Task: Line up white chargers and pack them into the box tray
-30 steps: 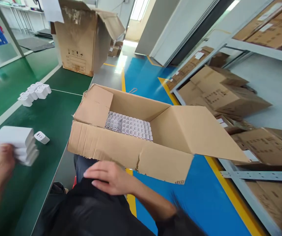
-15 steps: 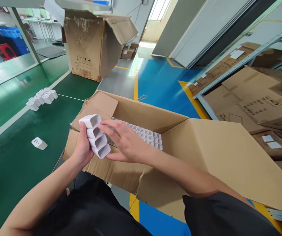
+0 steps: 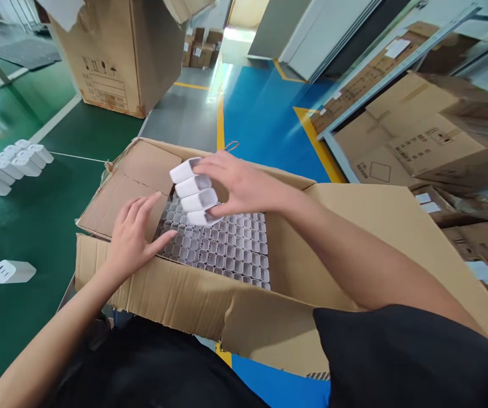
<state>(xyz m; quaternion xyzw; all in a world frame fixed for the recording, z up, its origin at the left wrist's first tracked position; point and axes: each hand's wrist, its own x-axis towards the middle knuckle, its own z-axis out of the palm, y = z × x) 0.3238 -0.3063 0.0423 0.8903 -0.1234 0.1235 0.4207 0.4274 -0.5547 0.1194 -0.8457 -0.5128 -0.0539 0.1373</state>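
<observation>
My right hand (image 3: 237, 184) grips a stack of several white plastic charger housings (image 3: 195, 194), thumb at the lower end and fingers at the upper. The stack hangs tilted above an open cardboard box (image 3: 192, 294). Inside the box stand tight rows of like housings (image 3: 230, 249), their hollow ends facing up. My left hand (image 3: 135, 238) is open over the box's left side, fingers spread and holding nothing, its thumb pointing towards the rows. On the green table, a single white housing with slots (image 3: 13, 272) lies on its side at the left.
A group of white housings (image 3: 12, 164) sits farther back on the green table (image 3: 56, 226). A tall carton (image 3: 103, 62) stands behind it. Cartons (image 3: 422, 130) fill a metal rack at the right. The box's long flap (image 3: 380, 243) juts out right.
The stack has passed from my left hand to my right and moved rightwards over the box. My left hand has let go and spread its fingers. The view has shifted.
</observation>
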